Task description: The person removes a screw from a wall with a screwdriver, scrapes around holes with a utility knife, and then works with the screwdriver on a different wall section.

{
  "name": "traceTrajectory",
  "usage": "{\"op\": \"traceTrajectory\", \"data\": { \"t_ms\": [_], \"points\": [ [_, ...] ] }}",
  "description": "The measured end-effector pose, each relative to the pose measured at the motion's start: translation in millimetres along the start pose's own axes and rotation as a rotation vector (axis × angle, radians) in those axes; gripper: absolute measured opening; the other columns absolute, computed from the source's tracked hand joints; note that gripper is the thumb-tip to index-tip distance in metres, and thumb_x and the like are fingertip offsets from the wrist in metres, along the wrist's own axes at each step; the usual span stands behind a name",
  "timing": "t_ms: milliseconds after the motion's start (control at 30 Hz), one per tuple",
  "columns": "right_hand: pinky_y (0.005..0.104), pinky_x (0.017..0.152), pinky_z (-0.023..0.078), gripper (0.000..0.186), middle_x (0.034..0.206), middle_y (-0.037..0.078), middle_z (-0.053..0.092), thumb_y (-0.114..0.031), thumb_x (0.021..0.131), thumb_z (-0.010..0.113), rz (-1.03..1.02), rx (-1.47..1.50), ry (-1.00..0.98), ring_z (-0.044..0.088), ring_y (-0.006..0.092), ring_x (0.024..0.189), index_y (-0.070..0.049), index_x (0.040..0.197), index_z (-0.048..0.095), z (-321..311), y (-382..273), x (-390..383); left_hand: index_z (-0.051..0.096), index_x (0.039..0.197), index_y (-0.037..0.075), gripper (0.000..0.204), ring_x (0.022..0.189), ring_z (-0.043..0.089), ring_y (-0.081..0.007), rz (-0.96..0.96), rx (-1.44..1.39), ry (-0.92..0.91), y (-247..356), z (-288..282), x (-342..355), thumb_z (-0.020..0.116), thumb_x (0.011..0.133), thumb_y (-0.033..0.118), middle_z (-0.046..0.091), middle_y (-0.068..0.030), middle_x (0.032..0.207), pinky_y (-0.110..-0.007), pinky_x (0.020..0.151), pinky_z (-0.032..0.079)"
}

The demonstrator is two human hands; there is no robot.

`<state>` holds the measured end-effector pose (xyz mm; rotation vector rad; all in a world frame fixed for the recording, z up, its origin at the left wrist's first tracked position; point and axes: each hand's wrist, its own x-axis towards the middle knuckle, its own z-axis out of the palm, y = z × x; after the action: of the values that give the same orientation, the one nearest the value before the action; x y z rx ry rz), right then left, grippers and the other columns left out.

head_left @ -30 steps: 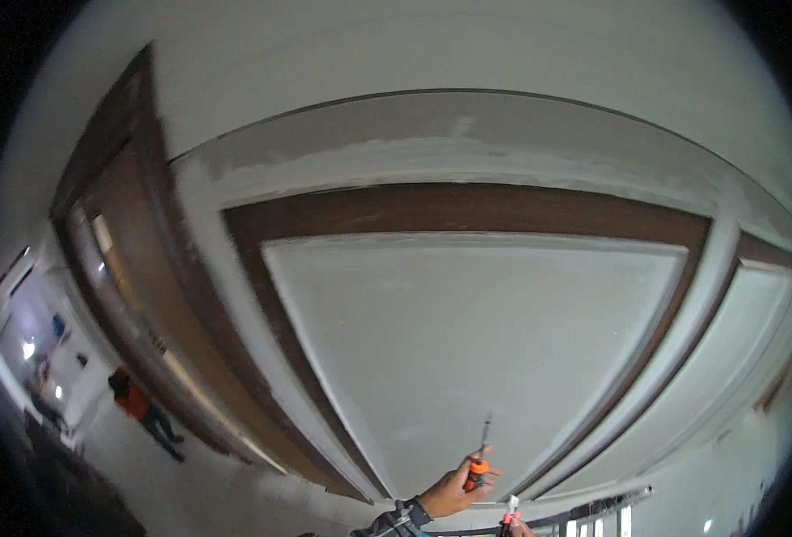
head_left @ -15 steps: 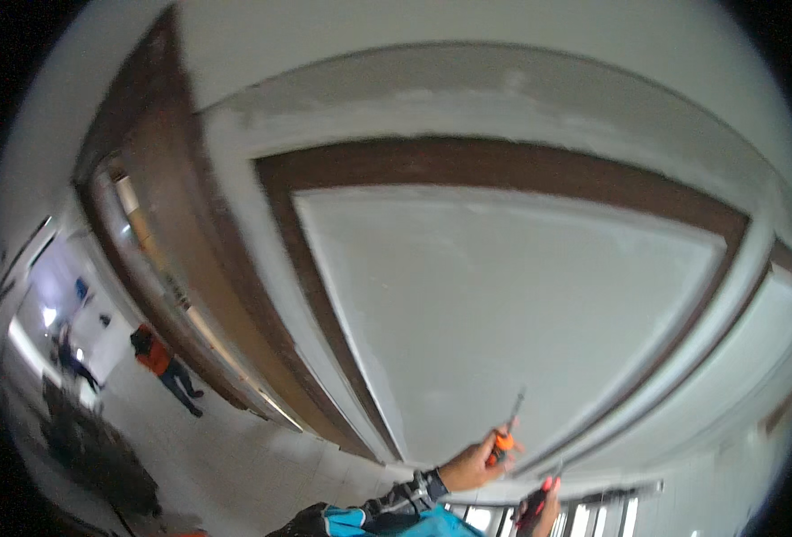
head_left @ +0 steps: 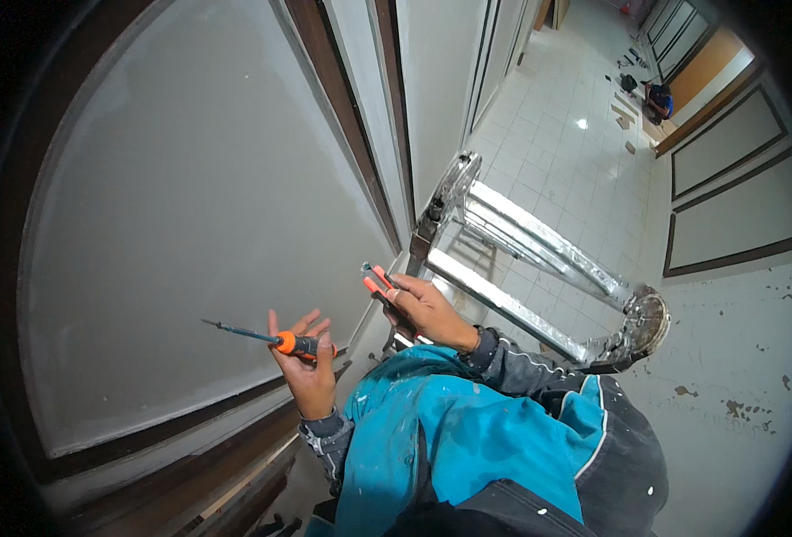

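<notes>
Your left hand, fingers spread, pins the screwdriver with its thumb. It looks light and hard; hold its handle. Your right hand curls round the red tool.

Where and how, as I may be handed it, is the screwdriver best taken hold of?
Probably by the middle of the bare shaft, pinched from above, on the camera side. The left grip occupies the thicker orange-and-black handle, while the slim, straight shaft juts free toward picture left. Stay off the narrow tip.
</notes>
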<state>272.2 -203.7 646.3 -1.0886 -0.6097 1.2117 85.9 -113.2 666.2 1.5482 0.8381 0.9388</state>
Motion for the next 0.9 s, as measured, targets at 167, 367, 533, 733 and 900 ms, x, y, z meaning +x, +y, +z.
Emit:
{"op": "traceTrajectory", "data": {
  "t_ms": [167,367,533,733,900],
  "points": [
    [0.022,0.049,0.037,0.022,0.07,-0.002,0.051,-0.02,0.099,0.044,-0.052,-0.202,0.093,0.046,0.0045,0.056,-0.005,0.111,0.054,-5.8,-15.2,-15.7,0.01,0.148,0.005,0.078,0.105,0.061,-0.0251,-0.031,-0.001,-0.046,0.7,-1.4,16.4,0.06,0.089,0.005,0.055,-0.0206,0.122,-0.03,0.08,0.053],
    [0.022,0.056,0.039,0.022,0.079,0.0,0.051,-0.016,0.092,0.05,-0.146,-0.226,0.213,0.048,0.0065,0.064,0.0,0.106,0.056,-23.1,-27.2,-45.4,0.011,0.148,0.005,0.078,0.104,0.061,-0.0245,-0.079,-0.021,-0.063,1.8,-4.0,17.4,0.061,0.088,0.006,0.056,-0.0193,0.122,-0.029,0.076,0.054],
    [0.0244,0.06,0.048,0.017,0.083,0.001,0.057,-0.016,0.094,0.053,-0.263,0.191,0.627,0.056,0.0077,0.066,-0.002,0.101,0.059,-43.7,-47.3,-47.8,0.011,0.148,0.006,0.079,0.105,0.061,-0.0248,-0.074,-0.007,-0.07,-2.2,-4.6,15.3,0.062,0.088,0.008,0.056,-0.0189,0.122,-0.029,0.076,0.054],
    [0.024,0.071,0.054,0.021,0.089,0.005,0.067,-0.015,0.091,0.065,-0.125,0.139,0.569,0.064,0.0101,0.074,0.002,0.102,0.062,-79.2,-45.9,-11.0,0.011,0.148,0.005,0.079,0.106,0.061,-0.0262,-0.07,-0.028,-0.108,0.2,-11.2,11.8,0.063,0.088,0.011,0.056,-0.019,0.122,-0.03,0.076,0.053],
    [0.0272,0.069,0.057,0.024,0.09,0.006,0.069,-0.017,0.09,0.066,-0.067,0.096,0.657,0.066,0.0118,0.074,0.001,0.104,0.063,-91.8,-28.5,6.9,0.011,0.148,0.004,0.08,0.105,0.061,-0.0267,-0.071,-0.03,-0.097,-2.6,-19.7,5.6,0.063,0.088,0.012,0.056,-0.0194,0.121,-0.03,0.076,0.053]
  ]
}}
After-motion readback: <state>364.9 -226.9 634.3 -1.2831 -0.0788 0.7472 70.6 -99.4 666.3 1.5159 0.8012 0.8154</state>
